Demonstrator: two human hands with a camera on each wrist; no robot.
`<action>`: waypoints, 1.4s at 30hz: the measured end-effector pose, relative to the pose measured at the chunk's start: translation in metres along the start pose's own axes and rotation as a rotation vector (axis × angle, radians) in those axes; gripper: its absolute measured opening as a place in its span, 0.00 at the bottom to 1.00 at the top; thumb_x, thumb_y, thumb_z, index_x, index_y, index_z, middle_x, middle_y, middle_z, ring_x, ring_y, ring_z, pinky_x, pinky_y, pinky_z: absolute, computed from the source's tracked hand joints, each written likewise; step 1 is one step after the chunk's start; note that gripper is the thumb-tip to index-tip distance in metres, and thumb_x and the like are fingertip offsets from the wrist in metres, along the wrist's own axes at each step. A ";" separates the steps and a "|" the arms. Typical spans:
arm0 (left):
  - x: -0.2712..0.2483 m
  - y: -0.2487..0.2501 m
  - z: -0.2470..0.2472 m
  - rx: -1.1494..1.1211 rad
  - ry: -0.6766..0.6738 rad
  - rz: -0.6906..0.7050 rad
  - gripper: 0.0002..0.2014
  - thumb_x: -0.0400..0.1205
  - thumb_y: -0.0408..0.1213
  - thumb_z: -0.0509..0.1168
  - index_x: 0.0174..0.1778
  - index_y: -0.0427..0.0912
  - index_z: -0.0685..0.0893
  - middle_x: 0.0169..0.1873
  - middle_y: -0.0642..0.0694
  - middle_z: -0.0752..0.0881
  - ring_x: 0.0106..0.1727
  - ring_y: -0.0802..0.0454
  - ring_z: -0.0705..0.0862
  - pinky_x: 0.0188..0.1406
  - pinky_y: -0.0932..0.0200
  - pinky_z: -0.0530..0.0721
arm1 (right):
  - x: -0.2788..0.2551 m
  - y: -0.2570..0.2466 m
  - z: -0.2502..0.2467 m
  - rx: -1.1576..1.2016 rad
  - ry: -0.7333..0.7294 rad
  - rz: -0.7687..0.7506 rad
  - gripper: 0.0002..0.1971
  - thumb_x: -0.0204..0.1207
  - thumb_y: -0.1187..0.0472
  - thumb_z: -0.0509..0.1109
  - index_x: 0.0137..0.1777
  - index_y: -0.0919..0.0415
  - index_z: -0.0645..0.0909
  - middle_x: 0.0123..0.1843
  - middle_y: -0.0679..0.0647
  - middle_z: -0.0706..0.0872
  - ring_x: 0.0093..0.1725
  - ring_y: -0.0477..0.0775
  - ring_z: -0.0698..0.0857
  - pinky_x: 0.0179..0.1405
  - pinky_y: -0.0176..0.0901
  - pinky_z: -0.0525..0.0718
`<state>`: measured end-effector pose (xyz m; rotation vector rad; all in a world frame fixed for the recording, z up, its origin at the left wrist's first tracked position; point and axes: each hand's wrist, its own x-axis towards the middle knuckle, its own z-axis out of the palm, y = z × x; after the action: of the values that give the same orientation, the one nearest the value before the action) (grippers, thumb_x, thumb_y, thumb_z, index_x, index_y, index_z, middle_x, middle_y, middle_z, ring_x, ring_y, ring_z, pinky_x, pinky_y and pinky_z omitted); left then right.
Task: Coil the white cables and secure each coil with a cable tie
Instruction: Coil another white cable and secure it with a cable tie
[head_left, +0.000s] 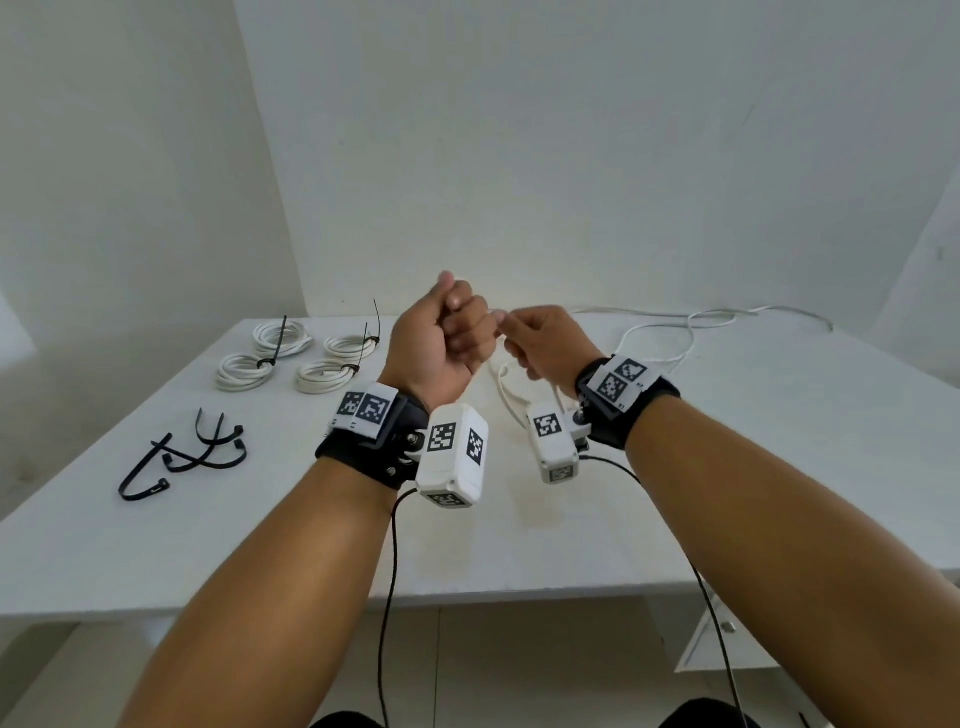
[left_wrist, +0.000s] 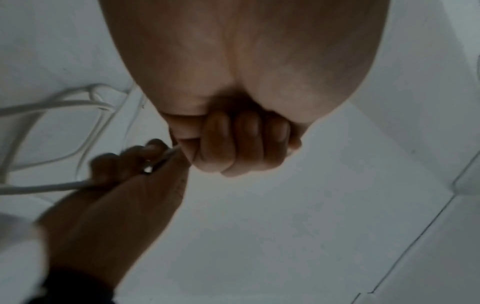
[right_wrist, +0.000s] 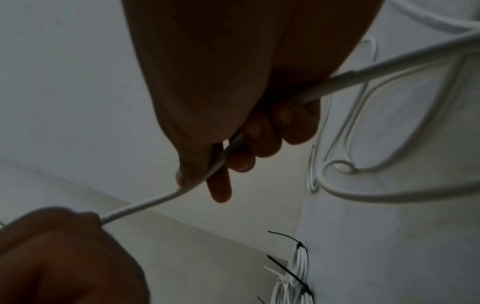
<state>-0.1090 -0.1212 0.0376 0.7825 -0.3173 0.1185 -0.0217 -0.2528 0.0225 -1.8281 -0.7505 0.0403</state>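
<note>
Both hands are raised above the white table (head_left: 675, 493) with a loose white cable (head_left: 690, 332) stretched between them. My left hand (head_left: 460, 332) is a closed fist gripping the cable's end; in the left wrist view its curled fingers (left_wrist: 233, 148) hide the cable's tip. My right hand (head_left: 524, 340) holds the same cable close by. In the right wrist view the cable (right_wrist: 145, 205) runs through my right hand (right_wrist: 233, 148) between thumb and curled fingers, towards the left fist (right_wrist: 52, 246). The remaining cable (right_wrist: 389, 195) trails in slack loops on the table at the right.
Several coiled white cables (head_left: 291, 358), each bound with a black cable tie, lie at the table's back left. Several loose black cable ties (head_left: 182, 457) lie nearer, at the left. Black wrist-camera leads (head_left: 387, 597) hang off the table's front edge.
</note>
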 end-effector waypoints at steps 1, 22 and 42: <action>0.002 0.005 0.000 -0.046 0.052 0.078 0.22 0.89 0.45 0.49 0.28 0.46 0.70 0.19 0.53 0.62 0.22 0.55 0.55 0.20 0.63 0.57 | -0.003 0.004 0.001 0.015 -0.004 0.008 0.18 0.84 0.48 0.68 0.32 0.45 0.89 0.25 0.49 0.75 0.23 0.48 0.70 0.25 0.40 0.71; 0.007 -0.016 -0.061 1.576 0.188 -0.023 0.20 0.90 0.40 0.49 0.30 0.42 0.71 0.26 0.49 0.76 0.27 0.53 0.73 0.34 0.55 0.68 | -0.022 -0.006 0.000 -0.549 -0.219 -0.346 0.04 0.77 0.60 0.73 0.46 0.55 0.89 0.34 0.46 0.86 0.31 0.40 0.78 0.34 0.30 0.74; -0.016 -0.012 -0.016 0.625 -0.102 -0.140 0.22 0.84 0.52 0.52 0.24 0.49 0.67 0.17 0.53 0.60 0.18 0.59 0.54 0.20 0.62 0.49 | -0.007 -0.002 -0.031 0.062 -0.027 -0.143 0.14 0.74 0.54 0.80 0.39 0.68 0.89 0.34 0.73 0.83 0.28 0.56 0.70 0.27 0.41 0.69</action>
<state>-0.1173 -0.1182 0.0138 1.4302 -0.3231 0.0437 -0.0164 -0.2821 0.0342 -1.7141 -0.8884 -0.0048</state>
